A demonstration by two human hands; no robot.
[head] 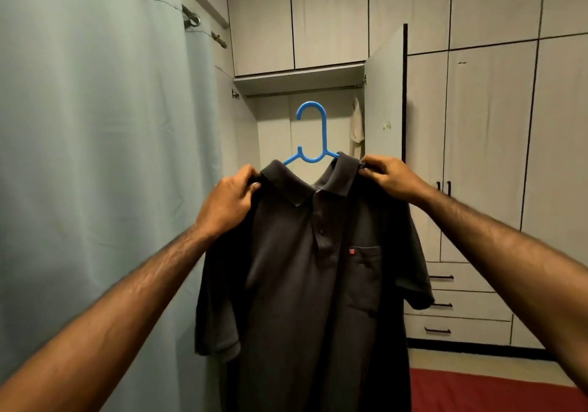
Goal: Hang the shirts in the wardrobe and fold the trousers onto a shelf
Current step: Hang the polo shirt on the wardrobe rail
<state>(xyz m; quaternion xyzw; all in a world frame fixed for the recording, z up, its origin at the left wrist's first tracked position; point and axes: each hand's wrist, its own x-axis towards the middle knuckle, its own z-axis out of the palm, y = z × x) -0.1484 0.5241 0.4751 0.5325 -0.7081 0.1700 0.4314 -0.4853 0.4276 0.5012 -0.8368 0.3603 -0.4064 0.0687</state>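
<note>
A dark grey polo shirt hangs on a blue plastic hanger, held up in front of me. My left hand grips the shirt's left shoulder, and my right hand grips its right shoulder beside the collar. The hanger's hook stands free above the collar, below and in front of the wardrobe rail. The open wardrobe compartment lies straight behind the shirt. No trousers are in view.
The wardrobe door stands open to the right of the compartment. A pale garment hangs at the rail's right end. A light green curtain fills the left. Drawers sit at lower right, above a red surface.
</note>
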